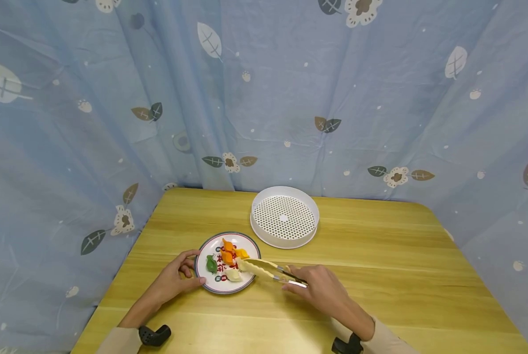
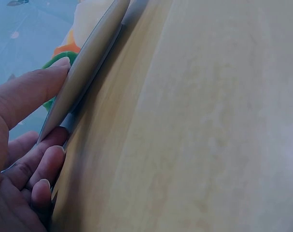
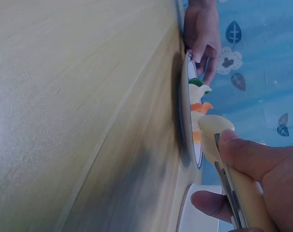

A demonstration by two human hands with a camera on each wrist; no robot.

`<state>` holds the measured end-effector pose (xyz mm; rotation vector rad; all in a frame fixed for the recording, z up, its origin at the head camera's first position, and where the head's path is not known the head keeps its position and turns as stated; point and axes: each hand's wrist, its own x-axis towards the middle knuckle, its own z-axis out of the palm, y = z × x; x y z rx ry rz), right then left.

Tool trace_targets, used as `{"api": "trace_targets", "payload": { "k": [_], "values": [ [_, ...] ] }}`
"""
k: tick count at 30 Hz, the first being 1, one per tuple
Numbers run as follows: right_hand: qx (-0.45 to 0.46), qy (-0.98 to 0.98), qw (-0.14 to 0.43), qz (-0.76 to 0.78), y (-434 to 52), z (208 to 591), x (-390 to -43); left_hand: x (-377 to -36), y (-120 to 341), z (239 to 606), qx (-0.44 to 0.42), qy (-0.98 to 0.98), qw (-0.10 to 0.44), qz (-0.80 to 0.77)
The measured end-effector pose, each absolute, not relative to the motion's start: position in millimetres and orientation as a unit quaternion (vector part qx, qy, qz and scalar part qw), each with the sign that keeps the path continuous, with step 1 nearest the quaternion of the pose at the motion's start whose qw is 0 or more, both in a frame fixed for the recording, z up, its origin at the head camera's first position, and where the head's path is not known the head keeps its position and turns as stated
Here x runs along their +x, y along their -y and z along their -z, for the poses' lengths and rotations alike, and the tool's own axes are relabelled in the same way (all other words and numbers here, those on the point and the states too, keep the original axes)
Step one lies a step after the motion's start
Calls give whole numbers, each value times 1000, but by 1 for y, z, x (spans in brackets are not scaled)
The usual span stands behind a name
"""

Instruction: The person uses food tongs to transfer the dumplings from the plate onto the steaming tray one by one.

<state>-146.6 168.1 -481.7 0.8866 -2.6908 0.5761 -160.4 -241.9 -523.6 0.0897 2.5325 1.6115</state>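
A round white plate (image 1: 246,242) with a dark-edged rim holds several dumpling-shaped pieces: a green one (image 1: 211,264), orange ones (image 1: 227,257), a yellow one (image 1: 242,253) and a pale one (image 1: 233,275). My left hand (image 1: 172,281) pinches the plate's left rim, thumb on top and fingers at its underside, as the left wrist view shows at the plate's edge (image 2: 86,60). In my right hand (image 1: 321,287) is a pair of tongs (image 1: 264,270) with cream tips and metal arms. Those tips reach over the plate's right side; I cannot tell whether they pinch a pale piece.
Behind the plate, to its right, stands a round white steamer tray (image 1: 286,241) with a perforated base. Both sit on a wood-grain table (image 1: 379,246). A blue patterned curtain (image 1: 281,98) hangs along the table's back and sides.
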Motion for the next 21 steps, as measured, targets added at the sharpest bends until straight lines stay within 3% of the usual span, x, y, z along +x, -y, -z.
{"api": "trace_targets", "payload": {
  "k": [21],
  "values": [
    [285,909,154,-261,-187,459,-156,-159,242,522,36,-835,70,-544]
  ]
}}
